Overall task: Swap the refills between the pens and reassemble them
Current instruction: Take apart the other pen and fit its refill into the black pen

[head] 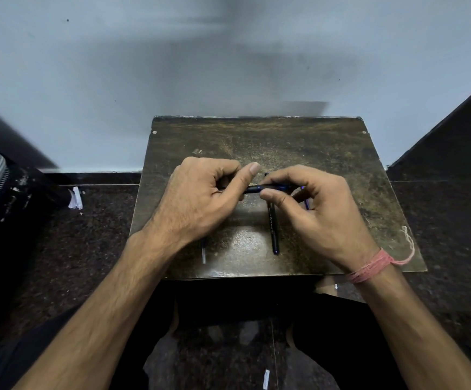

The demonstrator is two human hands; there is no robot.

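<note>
Both hands hold one dark blue pen [259, 188] level above a small worn wooden table [327, 153]. My left hand [200, 198] grips its left end, fingers curled around it. My right hand [318, 204] pinches its right part between thumb and fingers. A second dark pen barrel [273, 229] lies on the table below the hands, pointing toward me. A thin clear refill [203, 253] lies near the front edge, partly hidden by my left wrist. A bit of blue part [307, 202] shows under my right fingers.
The table stands against a pale wall, on a dark speckled floor. A pink thread band [369, 270] circles my right wrist, with a loose thread [408, 237] lying on the table. Scraps of white paper [74, 198] lie on the floor at left.
</note>
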